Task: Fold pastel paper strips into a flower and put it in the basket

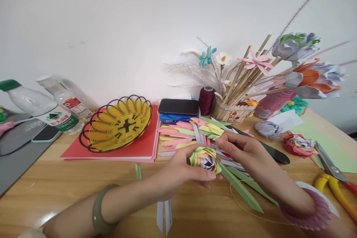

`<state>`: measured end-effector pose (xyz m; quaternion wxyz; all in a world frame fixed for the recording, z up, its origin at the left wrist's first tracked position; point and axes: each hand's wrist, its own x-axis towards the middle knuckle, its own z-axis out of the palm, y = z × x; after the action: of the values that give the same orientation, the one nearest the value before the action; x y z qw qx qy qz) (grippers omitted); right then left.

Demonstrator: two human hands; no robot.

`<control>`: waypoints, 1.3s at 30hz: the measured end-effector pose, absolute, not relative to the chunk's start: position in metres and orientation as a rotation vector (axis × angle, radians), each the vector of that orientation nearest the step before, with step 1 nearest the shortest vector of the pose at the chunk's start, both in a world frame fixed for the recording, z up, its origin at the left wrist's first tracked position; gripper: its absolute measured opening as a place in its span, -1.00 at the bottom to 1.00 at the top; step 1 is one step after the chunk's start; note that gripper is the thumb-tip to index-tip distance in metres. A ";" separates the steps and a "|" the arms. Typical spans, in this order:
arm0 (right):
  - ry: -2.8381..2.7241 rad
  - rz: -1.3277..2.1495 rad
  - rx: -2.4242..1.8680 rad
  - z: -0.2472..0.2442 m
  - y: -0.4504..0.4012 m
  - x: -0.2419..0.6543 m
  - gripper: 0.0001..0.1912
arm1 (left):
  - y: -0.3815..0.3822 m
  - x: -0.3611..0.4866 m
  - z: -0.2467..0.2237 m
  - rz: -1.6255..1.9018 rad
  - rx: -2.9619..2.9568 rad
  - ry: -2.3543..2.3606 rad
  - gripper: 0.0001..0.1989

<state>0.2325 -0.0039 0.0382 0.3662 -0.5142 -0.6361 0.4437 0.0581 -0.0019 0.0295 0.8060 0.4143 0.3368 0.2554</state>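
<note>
My left hand (185, 169) is wrapped round a folded paper flower (206, 160) with green outer petals, then yellow and orange, and a white and dark centre. Just right of and above the flower is my right hand (240, 148), its thumb and fingertips pinched together; what they hold, if anything, is too small to make out. A thin thread (237, 200) loops below my right hand. Long green folded strips (242, 189) extend from beneath the flower, and a pile of coloured paper strips (178, 134) lies behind my hands.
A yellow woven basket (119, 124) sits on red paper (75, 148). Bottles (41, 108) stand at the left. Behind are a phone (178, 106), a thread spool (206, 100) and a pot of sticks and paper flowers (232, 113). Yellow-handled scissors (331, 171) lie at the right.
</note>
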 end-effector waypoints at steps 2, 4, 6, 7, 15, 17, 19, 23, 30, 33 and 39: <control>-1.613 1.073 -1.316 0.038 -0.005 0.232 -0.67 | -0.002 0.058 0.028 0.560 0.879 0.717 -0.53; -1.609 1.007 -1.310 0.040 -0.006 0.232 -0.67 | -0.002 0.057 0.026 0.567 0.884 0.710 -0.54; -1.608 0.941 -1.297 0.041 -0.008 0.231 -0.67 | -0.002 0.057 0.026 0.583 0.901 0.713 -0.58; -1.609 0.898 -1.293 0.042 -0.009 0.230 -0.68 | -0.002 0.057 0.026 0.604 0.907 0.727 -0.59; -1.938 0.383 -1.166 0.041 -0.018 0.223 -0.93 | 0.000 0.059 0.025 0.795 0.926 0.778 -0.40; -1.961 0.286 -1.126 0.038 -0.019 0.223 -0.96 | -0.001 0.059 0.024 0.810 0.937 0.755 -0.39; -1.980 0.224 -1.087 0.035 -0.019 0.223 -0.93 | -0.001 0.059 0.023 0.820 0.899 0.707 -0.41; -2.022 0.165 -1.030 0.034 -0.018 0.225 -0.85 | -0.002 0.058 0.025 0.807 0.816 0.651 -0.59; -1.981 0.065 -0.983 0.033 -0.019 0.226 -0.84 | 0.000 0.058 0.026 0.867 0.902 0.658 -0.52; -1.990 0.017 -0.977 0.032 -0.018 0.225 -0.82 | 0.000 0.058 0.026 0.877 0.927 0.638 -0.50; -2.018 -0.047 -0.973 0.032 -0.017 0.225 -0.82 | -0.001 0.057 0.025 0.848 0.951 0.656 -0.47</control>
<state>0.2252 -0.0172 0.0322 0.4352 -0.3909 -0.8109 -0.0188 0.0573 -0.0010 0.0255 0.7541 0.4357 0.3008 0.3886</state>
